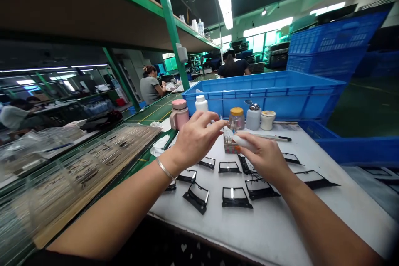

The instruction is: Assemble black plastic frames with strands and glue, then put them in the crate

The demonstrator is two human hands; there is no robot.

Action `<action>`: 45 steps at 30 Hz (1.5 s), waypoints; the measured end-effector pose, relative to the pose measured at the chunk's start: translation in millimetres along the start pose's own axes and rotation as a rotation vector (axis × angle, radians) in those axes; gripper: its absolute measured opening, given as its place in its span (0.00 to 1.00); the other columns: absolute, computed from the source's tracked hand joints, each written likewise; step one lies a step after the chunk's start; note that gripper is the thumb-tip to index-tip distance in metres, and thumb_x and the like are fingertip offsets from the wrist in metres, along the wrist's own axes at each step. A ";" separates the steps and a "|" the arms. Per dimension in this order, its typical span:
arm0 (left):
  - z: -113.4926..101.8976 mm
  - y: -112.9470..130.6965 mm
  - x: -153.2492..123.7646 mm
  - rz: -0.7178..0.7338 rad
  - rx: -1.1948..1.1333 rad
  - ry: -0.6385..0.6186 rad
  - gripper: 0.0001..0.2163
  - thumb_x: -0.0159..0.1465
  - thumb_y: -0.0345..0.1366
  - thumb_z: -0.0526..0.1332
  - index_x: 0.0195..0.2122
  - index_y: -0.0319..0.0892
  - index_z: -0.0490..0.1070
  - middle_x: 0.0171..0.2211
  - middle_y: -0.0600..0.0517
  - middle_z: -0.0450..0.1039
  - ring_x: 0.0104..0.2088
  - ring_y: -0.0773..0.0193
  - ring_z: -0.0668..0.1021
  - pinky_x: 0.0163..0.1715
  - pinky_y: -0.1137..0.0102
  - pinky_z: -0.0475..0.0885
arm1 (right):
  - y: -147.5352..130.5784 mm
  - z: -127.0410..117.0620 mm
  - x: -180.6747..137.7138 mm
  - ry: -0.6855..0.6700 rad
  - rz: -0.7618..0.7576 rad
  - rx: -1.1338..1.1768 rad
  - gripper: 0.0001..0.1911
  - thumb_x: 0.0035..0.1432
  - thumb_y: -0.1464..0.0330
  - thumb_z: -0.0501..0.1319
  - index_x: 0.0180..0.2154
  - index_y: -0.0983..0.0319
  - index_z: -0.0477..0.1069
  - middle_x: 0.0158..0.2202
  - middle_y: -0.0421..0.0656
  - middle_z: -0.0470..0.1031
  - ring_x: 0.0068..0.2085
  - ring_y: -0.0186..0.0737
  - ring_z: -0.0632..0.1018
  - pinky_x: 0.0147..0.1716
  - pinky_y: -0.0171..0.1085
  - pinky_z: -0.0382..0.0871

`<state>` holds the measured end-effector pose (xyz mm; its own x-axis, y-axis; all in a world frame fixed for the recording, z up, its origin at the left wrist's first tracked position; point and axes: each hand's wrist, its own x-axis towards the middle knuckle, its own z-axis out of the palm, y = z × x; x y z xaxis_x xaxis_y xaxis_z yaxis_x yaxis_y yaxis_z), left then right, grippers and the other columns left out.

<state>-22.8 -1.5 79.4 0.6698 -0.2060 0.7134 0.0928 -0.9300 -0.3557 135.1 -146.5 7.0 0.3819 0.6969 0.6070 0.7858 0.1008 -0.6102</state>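
The white bottle [245, 143] is in the right hand [266, 156], that grip closed round it, just beside the small box [230, 149] at nine o'clock. The left hand [198, 135] bends its fingers nearby; I can't tell whether its grip has anything. A slack right grip could drop the bottle onto the black frames [236, 203] at six o'clock. They litter the white bench [215, 222]; a blue crate [274, 97] stands at twelve, people [151, 85] beyond.
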 end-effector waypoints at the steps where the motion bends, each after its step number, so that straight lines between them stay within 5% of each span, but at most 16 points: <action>1: -1.8 -2.4 -5.0 0.024 0.020 -0.036 0.08 0.67 0.33 0.58 0.45 0.43 0.73 0.43 0.48 0.74 0.42 0.58 0.71 0.38 0.66 0.71 | 0.0 2.6 -0.8 -0.025 -0.029 -0.022 0.12 0.61 0.67 0.61 0.47 0.55 0.75 0.44 0.39 0.80 0.42 0.42 0.79 0.40 0.37 0.68; 10: -32.7 -14.8 -31.9 0.077 0.030 -0.298 0.09 0.69 0.32 0.54 0.39 0.40 0.74 0.39 0.48 0.75 0.40 0.60 0.71 0.35 0.69 0.69 | -2.4 11.6 -4.8 -0.134 -0.163 -0.068 0.11 0.63 0.65 0.59 0.47 0.54 0.73 0.43 0.38 0.80 0.41 0.40 0.80 0.39 0.36 0.69; 19: -41.3 -17.8 -47.7 -0.084 -0.112 -0.208 0.08 0.68 0.35 0.56 0.39 0.40 0.75 0.39 0.50 0.76 0.40 0.62 0.73 0.42 0.67 0.70 | -3.6 15.3 -6.4 -0.141 -0.202 -0.055 0.11 0.63 0.65 0.60 0.47 0.54 0.73 0.43 0.37 0.80 0.41 0.39 0.80 0.40 0.35 0.70; 23: -35.7 -11.1 -48.1 -0.053 -0.111 -0.214 0.10 0.69 0.37 0.56 0.44 0.40 0.74 0.41 0.48 0.76 0.41 0.61 0.73 0.42 0.67 0.70 | -5.9 18.7 -7.8 -0.170 -0.219 -0.065 0.11 0.64 0.64 0.60 0.48 0.54 0.73 0.44 0.38 0.80 0.41 0.39 0.80 0.40 0.35 0.70; 32: -33.9 -7.9 -43.7 0.009 -0.110 -0.302 0.10 0.67 0.32 0.55 0.35 0.40 0.76 0.36 0.49 0.76 0.38 0.61 0.73 0.37 0.68 0.70 | -6.2 18.1 -8.1 -0.197 -0.221 -0.106 0.12 0.65 0.64 0.57 0.48 0.55 0.73 0.45 0.40 0.80 0.43 0.42 0.80 0.41 0.38 0.70; 40: -48.9 -14.8 -43.0 -0.169 -0.209 -0.262 0.06 0.57 0.28 0.58 0.26 0.40 0.74 0.26 0.51 0.73 0.30 0.62 0.71 0.32 0.68 0.66 | 2.2 16.7 -4.8 -0.114 -0.195 -0.131 0.11 0.63 0.66 0.59 0.46 0.56 0.74 0.44 0.41 0.80 0.42 0.43 0.80 0.40 0.38 0.71; 45: -67.3 -28.8 -50.5 -0.291 -0.261 -0.246 0.06 0.60 0.28 0.54 0.28 0.39 0.68 0.26 0.52 0.68 0.29 0.65 0.68 0.31 0.70 0.63 | 1.5 14.4 -3.7 -0.097 -0.168 -0.084 0.10 0.62 0.67 0.60 0.45 0.56 0.74 0.41 0.39 0.81 0.41 0.42 0.80 0.39 0.37 0.71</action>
<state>-108.8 15.2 94.3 0.8015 0.1241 0.5850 0.1355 -0.9905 0.0243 127.9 -138.8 -3.5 0.1969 0.7411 0.6418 0.8736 0.1646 -0.4580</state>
